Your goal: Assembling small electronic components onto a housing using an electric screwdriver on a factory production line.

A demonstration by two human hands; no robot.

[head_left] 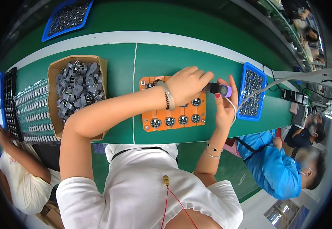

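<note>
My left hand (190, 84) reaches across the orange fixture board (162, 110), palm down. Its fingers close around the black end of a short black-and-purple cabled piece (224, 90); its exact kind I cannot make out. My right hand (225, 108) holds the purple end between thumb and fingers, with a pale cable (232, 104) trailing from it. Small round circuit boards (169, 121) sit in pockets on the orange board, several in the near row. My left hand and wrist hide part of its far rows.
Left of the board stands a cardboard box (104, 76) full of grey round parts (78, 87). Beyond it lie rows of small parts (36, 107). Blue trays of round boards stand at right (243, 113) and far left (48, 37). A person in blue (269, 164) sits at right.
</note>
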